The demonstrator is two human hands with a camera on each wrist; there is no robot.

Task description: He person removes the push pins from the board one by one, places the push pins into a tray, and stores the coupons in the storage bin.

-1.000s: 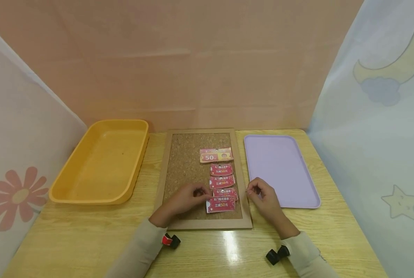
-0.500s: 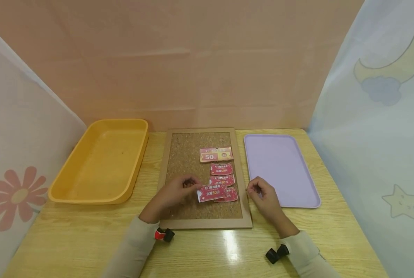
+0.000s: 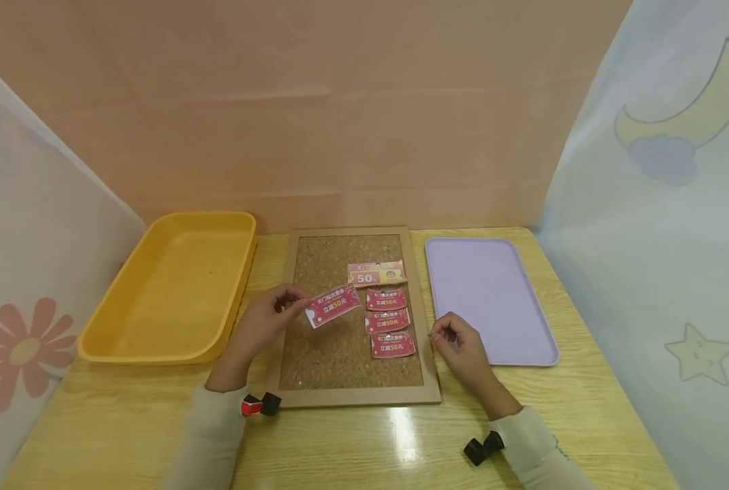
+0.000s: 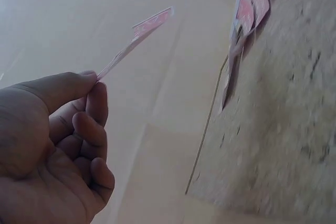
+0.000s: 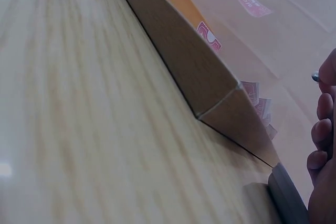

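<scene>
In the head view my left hand (image 3: 261,325) pinches a pink paper coupon (image 3: 333,307) by its left end, above the left half of the corkboard (image 3: 327,367). The left wrist view shows that coupon (image 4: 137,36) nearly edge-on between thumb and forefinger, clear of the board. My right hand (image 3: 465,350) is just off the board's right edge, by the purple tray. Its thumb and forefinger pinch a small thumbtack (image 5: 315,76), whose shiny end shows in the right wrist view. Three pink coupons (image 3: 393,345) hang tacked in a column, below a wider pink-and-yellow coupon (image 3: 376,273).
A deep yellow bin (image 3: 88,350) stands on the wooden table (image 3: 333,449) left of the board. The flat purple tray (image 3: 480,292) lies to the right. Hanging cloth (image 3: 339,136) closes off the back and both sides.
My left hand has lifted the coupon off the lowest tacked one and carried it left and up, tilting it. The right hand stays almost in place.
</scene>
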